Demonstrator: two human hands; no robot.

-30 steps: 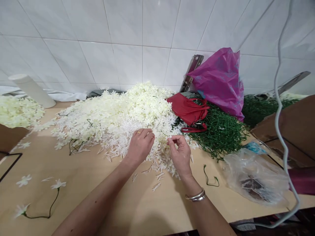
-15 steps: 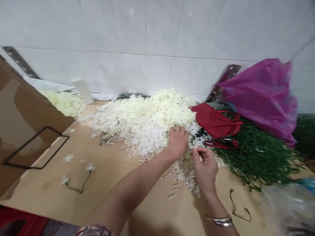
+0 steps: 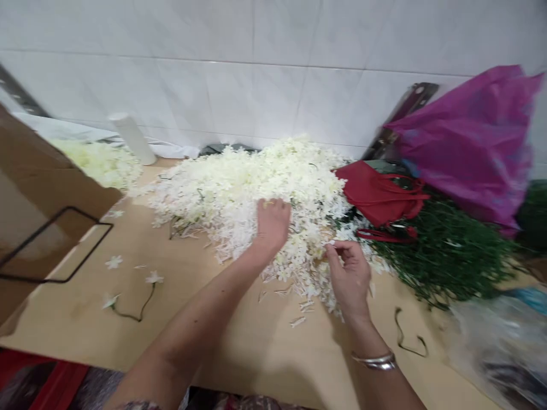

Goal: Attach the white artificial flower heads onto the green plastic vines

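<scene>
A broad heap of white and cream artificial flowers (image 3: 239,182) lies on the table against the wall. My left hand (image 3: 273,221) presses into the front of this heap, knuckles up and fingers curled down together. Its fingertips are buried among the petals, so what they grip cannot be made out. To its right, my right hand (image 3: 349,273) pinches a small white flower (image 3: 331,243) between thumb and forefinger. That flower is largely covered by the fingertips. Thin white stick-like pieces (image 3: 298,322) are scattered in front of the heap, between my forearms.
Left: a cardboard box (image 3: 47,210), a black wire frame (image 3: 64,279) and a green stem with two white flowers (image 3: 141,316). Right: a red bag (image 3: 363,191), green stems (image 3: 444,256), a purple plastic bag (image 3: 474,148), a clear bag (image 3: 499,341) and a bare stem (image 3: 401,336).
My left hand has moved left across the heap, away from my right hand. My right hand keeps its pinch in about the same place over the flowers. The camera view has shifted slightly.
</scene>
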